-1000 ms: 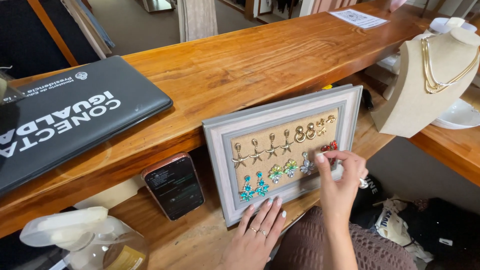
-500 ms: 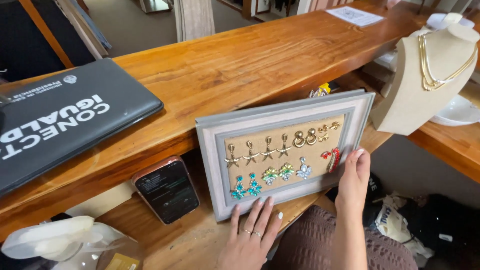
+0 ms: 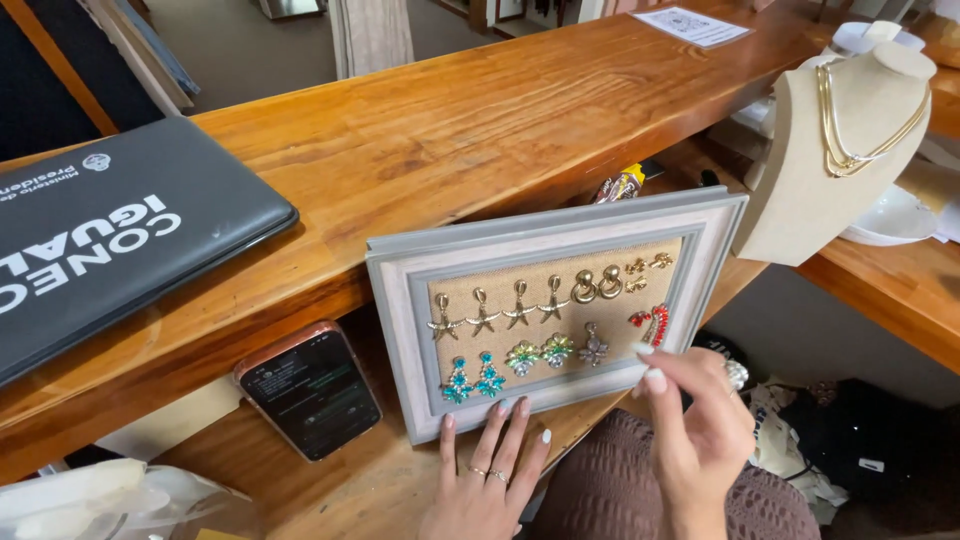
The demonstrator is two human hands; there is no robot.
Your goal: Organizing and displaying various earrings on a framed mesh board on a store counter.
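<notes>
Left hand (image 3: 487, 470) flat, fingers spread, propping the earring frame's (image 3: 400, 300) bottom edge; right hand (image 3: 695, 425) pinched near red earrings (image 3: 650, 322) (contents unclear).

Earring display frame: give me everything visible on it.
The earring display frame is rectangular, with a grey and pale wood-look moulding around a tan burlap-like panel. It stands nearly upright on its long edge, tilted slightly, on the lower wooden shelf against the counter edge. Pinned to it are gold starfish earrings, gold loop pairs, teal, green and silver jewelled pairs, and a red one at the right. The left hand steadies its bottom edge with its fingertips; the right hand pinches near the lower right corner.
</notes>
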